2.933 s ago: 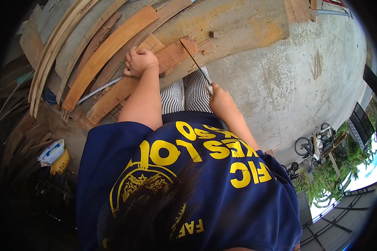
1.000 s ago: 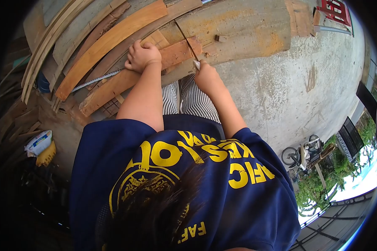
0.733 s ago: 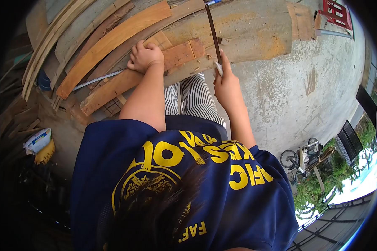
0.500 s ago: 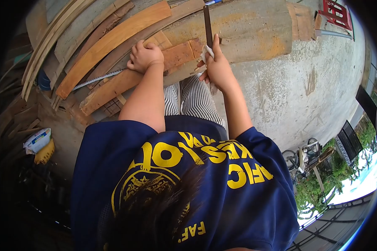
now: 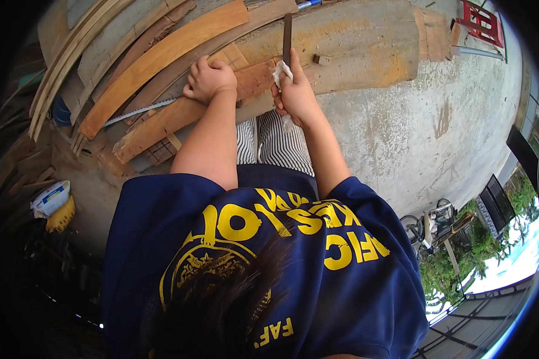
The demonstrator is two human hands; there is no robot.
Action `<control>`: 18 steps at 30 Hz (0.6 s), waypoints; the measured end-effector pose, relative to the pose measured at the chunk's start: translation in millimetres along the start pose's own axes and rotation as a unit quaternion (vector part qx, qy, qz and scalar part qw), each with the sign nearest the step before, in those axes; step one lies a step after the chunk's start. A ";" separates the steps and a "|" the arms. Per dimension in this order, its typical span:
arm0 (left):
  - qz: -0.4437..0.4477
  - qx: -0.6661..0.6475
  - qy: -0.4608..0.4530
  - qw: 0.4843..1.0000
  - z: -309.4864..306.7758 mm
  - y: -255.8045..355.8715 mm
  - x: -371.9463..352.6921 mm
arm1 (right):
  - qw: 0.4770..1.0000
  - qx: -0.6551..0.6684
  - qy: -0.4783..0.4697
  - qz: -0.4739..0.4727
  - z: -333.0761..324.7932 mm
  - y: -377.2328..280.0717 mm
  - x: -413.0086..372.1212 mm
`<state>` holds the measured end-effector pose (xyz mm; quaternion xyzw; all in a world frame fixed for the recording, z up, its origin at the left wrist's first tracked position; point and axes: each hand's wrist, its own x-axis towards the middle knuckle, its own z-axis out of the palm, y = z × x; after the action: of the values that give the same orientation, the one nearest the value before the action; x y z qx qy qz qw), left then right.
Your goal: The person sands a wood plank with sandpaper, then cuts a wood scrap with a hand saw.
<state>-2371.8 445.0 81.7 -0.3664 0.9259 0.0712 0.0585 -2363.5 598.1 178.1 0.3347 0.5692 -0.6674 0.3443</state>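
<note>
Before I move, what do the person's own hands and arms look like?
The left hand and right hand are gloveless, both forearms bare. Above them sit short navy-blue fabric sleeves. A fine line at the left wrist may be a thin band or a crease.

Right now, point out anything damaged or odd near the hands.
The dark blade in the right hand has crumpled white material at its grip, perhaps a makeshift wrap. The wide board is blotched orange over grey-brown; stain or dust, I can't tell.
</note>
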 end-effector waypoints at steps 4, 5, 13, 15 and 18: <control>-0.002 -0.001 0.003 1.000 -0.2 0.5 -0.1 | 1.000 0.018 -0.015 0.007 8.4 1.0 -7.4; -0.001 -0.002 0.003 1.000 0.0 0.5 -0.4 | 0.999 0.014 -0.027 0.010 11.0 1.9 -9.7; 0.004 -0.015 0.030 0.999 1.7 0.2 -0.5 | 0.992 0.064 -0.092 0.061 28.3 8.6 -26.4; 0.002 -0.013 0.030 0.999 1.4 0.8 -0.3 | 0.992 0.053 -0.088 0.067 29.0 6.1 -28.7; 0.003 -0.013 0.035 0.999 2.9 0.3 -0.5 | 0.987 0.072 -0.109 0.088 26.6 3.5 -32.1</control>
<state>-2371.5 446.0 79.0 -0.3666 0.9274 0.0703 0.0217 -2344.7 573.9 206.6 0.3327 0.4469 -0.7065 0.4365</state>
